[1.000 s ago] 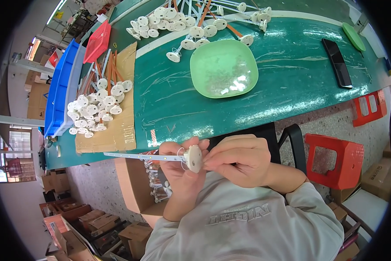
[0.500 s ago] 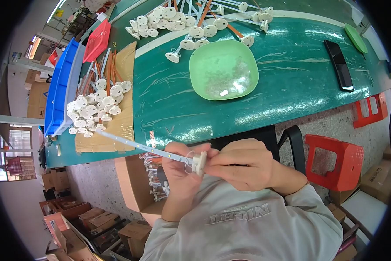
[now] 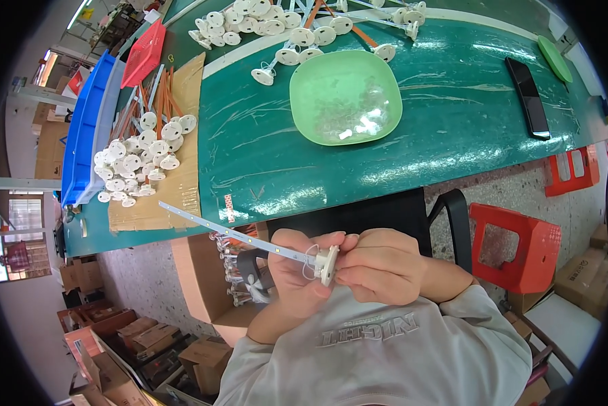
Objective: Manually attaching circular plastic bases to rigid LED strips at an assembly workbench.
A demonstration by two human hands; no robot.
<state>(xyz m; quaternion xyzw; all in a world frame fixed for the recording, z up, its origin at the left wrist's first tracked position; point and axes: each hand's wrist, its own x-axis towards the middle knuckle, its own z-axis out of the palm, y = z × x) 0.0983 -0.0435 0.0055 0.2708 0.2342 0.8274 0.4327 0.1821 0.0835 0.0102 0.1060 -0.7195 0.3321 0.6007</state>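
While both hands work below near table edge (image 3: 358, 196), left hand (image 3: 297, 271) closed round thin white strip (image 3: 229, 233), strip slanting up-left past edge. Right hand (image 3: 378, 264) closed, fingertips pinching white round cap (image 3: 327, 264) at strip's near end. Open green surface right of centre. Green bowl (image 3: 317, 115) far centre, small clear and white bits inside. Blue tray (image 3: 80, 135) far left; white caps heap (image 3: 138, 159) on cardboard beside it.

Hidden behind the left hand (image 3: 297, 274) and right hand (image 3: 378, 267): most of the white disc (image 3: 326, 264). Too small to tell: clear bits in the green bowl (image 3: 317, 115).
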